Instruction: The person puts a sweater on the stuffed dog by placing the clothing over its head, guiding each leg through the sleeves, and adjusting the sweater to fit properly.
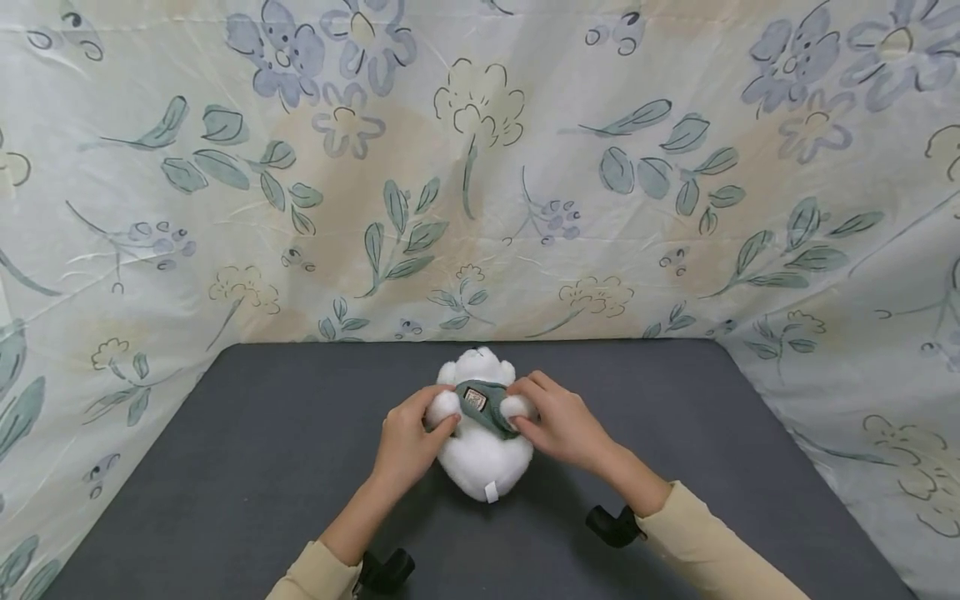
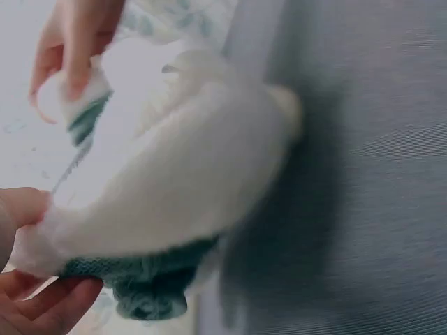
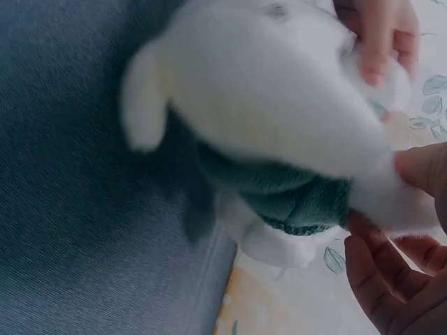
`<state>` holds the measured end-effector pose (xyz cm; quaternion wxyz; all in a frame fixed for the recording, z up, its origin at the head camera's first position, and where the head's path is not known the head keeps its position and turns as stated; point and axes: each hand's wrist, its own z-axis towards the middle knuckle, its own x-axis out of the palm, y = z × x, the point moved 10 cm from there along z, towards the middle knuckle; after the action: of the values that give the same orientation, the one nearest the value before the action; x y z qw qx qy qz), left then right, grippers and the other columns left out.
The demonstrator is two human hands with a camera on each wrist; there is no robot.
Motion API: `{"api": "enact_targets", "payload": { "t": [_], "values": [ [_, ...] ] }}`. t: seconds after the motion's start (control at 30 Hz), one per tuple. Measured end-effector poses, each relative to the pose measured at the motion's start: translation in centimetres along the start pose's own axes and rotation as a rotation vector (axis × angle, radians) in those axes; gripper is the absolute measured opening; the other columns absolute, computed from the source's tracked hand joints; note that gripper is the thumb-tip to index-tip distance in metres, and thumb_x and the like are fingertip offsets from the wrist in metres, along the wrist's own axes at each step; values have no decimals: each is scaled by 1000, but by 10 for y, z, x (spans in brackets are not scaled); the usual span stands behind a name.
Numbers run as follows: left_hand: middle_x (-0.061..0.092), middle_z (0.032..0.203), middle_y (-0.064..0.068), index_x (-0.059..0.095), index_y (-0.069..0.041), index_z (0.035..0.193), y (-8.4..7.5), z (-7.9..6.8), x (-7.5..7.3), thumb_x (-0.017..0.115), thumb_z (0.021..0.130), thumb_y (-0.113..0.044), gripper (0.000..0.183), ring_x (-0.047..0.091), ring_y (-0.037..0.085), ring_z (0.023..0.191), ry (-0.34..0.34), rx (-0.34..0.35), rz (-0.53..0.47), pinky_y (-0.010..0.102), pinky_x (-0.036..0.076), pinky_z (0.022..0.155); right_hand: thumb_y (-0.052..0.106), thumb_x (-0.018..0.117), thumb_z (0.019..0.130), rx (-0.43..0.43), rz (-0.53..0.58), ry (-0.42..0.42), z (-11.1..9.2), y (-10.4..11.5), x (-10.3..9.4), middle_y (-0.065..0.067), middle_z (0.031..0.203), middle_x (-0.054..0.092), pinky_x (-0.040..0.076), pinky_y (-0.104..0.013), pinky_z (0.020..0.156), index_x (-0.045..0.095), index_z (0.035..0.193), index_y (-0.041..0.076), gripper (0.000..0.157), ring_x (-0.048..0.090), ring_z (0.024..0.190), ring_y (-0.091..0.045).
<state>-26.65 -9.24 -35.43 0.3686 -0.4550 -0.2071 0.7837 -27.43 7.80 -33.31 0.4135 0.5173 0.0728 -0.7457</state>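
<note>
A white plush toy [image 1: 483,467] wears a green knitted top [image 1: 480,406] with a small square patch. Its rounder, wider part faces me, with a white tag [image 1: 491,492] at the near end; two small round bumps stick out at the far end. My left hand [image 1: 411,433] pinches one stubby white limb [image 1: 444,407] between thumb and fingers. On the other side, my right hand [image 1: 562,421] grips the matching limb [image 1: 517,408]. Both wrist views show the toy's fluffy body blurred, with the green knit [image 3: 286,195] bunched near the held limb.
A dark grey table [image 1: 262,467] lies under the toy. Behind it and along the sides hangs a pale cloth [image 1: 525,167] printed with flowers and leaves. Black wrist devices [image 1: 613,527] sit at both cream sleeves [image 1: 705,542].
</note>
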Motion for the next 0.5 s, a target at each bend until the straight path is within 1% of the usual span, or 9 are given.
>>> {"api": "enact_targets", "payload": {
  "t": [0.07,0.1,0.2,0.3,0.37,0.5],
  "values": [
    [67,96,0,66,-16,108,-7,6,-5,76,76,-15,34,56,8,67,-16,29,10,24,45,57,12,72,79,28,30,-20,-4,-3,0,0,96,55,47,-24,60,59,103,13,27,55,74,-10],
    [67,96,0,66,-17,108,-12,9,-6,76,76,-15,34,58,8,68,-18,46,23,25,46,58,12,72,79,46,50,-26,-6,-4,0,0,94,55,46,-23,59,59,101,14,26,53,71,-9],
    [67,101,2,66,-16,109,-27,14,-5,77,75,-16,36,64,12,79,-10,112,72,29,51,63,12,72,79,91,87,-35,-14,-11,5,3,88,53,42,-20,56,58,97,16,23,47,65,-6],
    [66,104,1,66,-17,109,-42,16,1,77,74,-14,37,65,17,90,11,189,122,34,52,70,12,71,80,126,133,-13,-23,-17,13,6,85,50,40,-20,55,55,93,18,22,44,63,-5],
    [66,103,1,66,-18,108,-50,14,8,78,73,-13,37,64,19,93,23,239,150,35,52,72,13,71,81,134,157,8,-28,-20,18,7,84,49,41,-20,56,53,91,19,21,44,64,-5],
    [66,100,2,67,-19,106,-62,8,22,80,70,-12,38,64,20,88,45,318,199,34,52,68,14,70,81,138,190,47,-38,-25,27,7,84,49,41,-20,56,52,90,19,21,45,65,-5]
  ]
}}
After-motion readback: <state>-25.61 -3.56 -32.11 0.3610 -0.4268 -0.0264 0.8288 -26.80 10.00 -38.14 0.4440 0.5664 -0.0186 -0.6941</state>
